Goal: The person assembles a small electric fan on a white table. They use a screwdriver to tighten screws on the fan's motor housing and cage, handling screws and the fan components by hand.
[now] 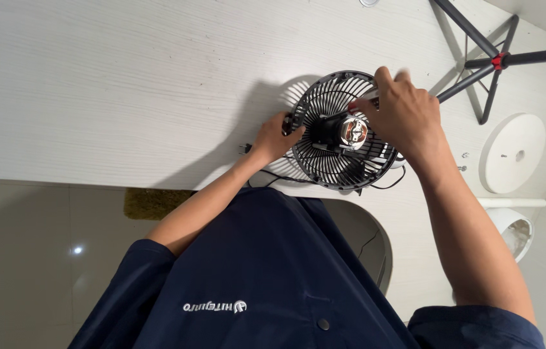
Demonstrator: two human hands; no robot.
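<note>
Head view: my left hand (274,137) grips the black round wire fan grille (340,129) mid-frame; my right hand (402,113) clasps a thin tool (364,100), which might slip.

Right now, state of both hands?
Left hand: closed on the rim of the black fan grille.
Right hand: closed on a thin tool; kind unclear.

The fan grille (337,132) is black, its motor core (353,131) coppery. The table (124,90) shows pale white woodgrain; the sleeves (273,271) are navy
</note>
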